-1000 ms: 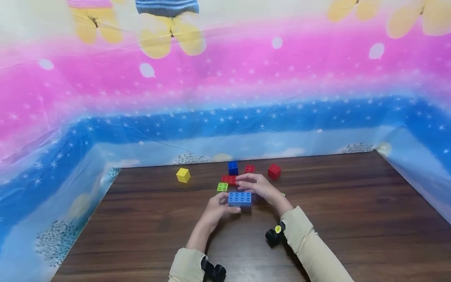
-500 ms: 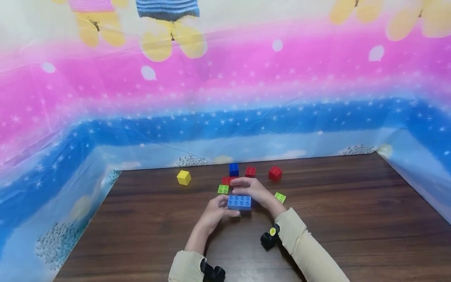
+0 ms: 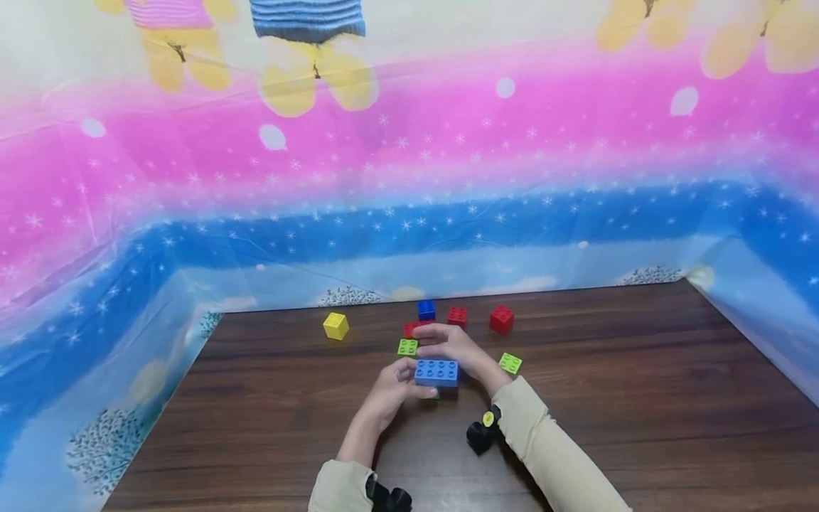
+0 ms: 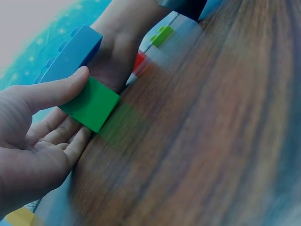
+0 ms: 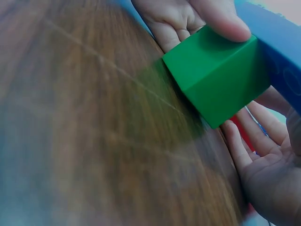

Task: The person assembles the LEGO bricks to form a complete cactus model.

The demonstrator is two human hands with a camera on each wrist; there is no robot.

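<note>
Left hand (image 3: 387, 395) pinches green block (image 4: 91, 106), thumb on its near face, apparently steadying blue brick (image 3: 436, 372) above that thumb. Right hand (image 3: 457, 348): fingers extended beyond the brick, perhaps guarding its far side; contact unclear.

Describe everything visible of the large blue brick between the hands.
The blue brick is rectangular, plastic-looking, with eight studs in two rows of four. It lies studs up, roughly level, its long side crossing the head view, atop a green block. The left hand has its thumb near the brick's lower edge; whether the right hand touches it is unclear.
</note>
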